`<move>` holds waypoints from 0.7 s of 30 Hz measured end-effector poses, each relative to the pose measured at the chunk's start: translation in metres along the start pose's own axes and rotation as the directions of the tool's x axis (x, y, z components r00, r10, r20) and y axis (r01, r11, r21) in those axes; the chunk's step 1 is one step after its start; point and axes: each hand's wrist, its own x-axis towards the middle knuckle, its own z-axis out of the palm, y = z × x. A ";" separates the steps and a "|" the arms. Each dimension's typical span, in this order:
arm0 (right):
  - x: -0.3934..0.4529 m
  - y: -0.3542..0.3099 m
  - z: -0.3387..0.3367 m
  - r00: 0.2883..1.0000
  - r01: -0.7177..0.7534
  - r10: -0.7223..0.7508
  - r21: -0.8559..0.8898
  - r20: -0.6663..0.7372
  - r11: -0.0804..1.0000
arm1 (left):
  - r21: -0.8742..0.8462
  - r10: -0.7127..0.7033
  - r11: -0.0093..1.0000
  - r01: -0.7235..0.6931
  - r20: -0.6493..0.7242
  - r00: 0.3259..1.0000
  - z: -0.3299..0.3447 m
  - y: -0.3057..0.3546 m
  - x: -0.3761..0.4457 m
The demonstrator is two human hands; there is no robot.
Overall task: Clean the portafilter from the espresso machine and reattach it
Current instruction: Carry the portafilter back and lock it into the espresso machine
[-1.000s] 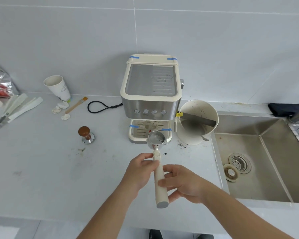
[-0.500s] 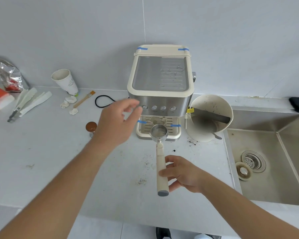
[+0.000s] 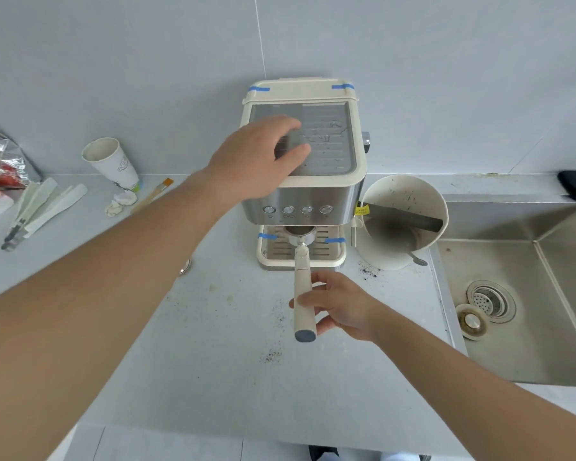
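Note:
The cream and steel espresso machine (image 3: pixel 323 201) stands against the back wall. My left hand (image 3: pixel 260 158) reaches over its top tray with fingers spread and relaxed, holding nothing. My right hand (image 3: pixel 338 306) grips the cream handle of the portafilter (image 3: pixel 302 284). The portafilter's metal basket sits tucked under the machine's brew head, above the drip tray (image 3: pixel 333 257), with the handle pointing straight toward me.
A cream knock box (image 3: pixel 403 224) stands right of the machine, beside the steel sink (image 3: pixel 529 294) with a loose stopper. Coffee grounds speckle the counter (image 3: pixel 213 327). At the left are a paper cup (image 3: pixel 108 163), a brush (image 3: pixel 152 194), tongs, a foil bag, and a tamper mostly hidden by my left arm.
My left hand let go of the portafilter and rose from its neck to above the machine's top. My right hand moved the portafilter basket forward, under the brew head.

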 end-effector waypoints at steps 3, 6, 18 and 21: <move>0.005 -0.004 -0.001 1.000 0.024 -0.024 0.022 -0.020 0.999 | 0.021 0.027 0.999 -0.029 0.080 0.996 0.004 -0.004 0.015; 0.009 -0.006 -0.004 0.999 0.045 -0.043 0.060 -0.032 0.997 | 0.029 0.065 0.997 -0.069 0.123 0.990 0.012 -0.009 0.023; 0.032 -0.012 0.000 0.993 0.116 -0.116 0.195 -0.012 0.974 | 0.021 0.006 1.000 -0.007 0.060 0.998 0.020 -0.013 0.022; 0.042 -0.013 0.008 0.992 0.121 -0.127 0.227 0.013 0.966 | -0.004 -0.016 1.000 0.016 0.052 0.999 0.021 -0.014 0.024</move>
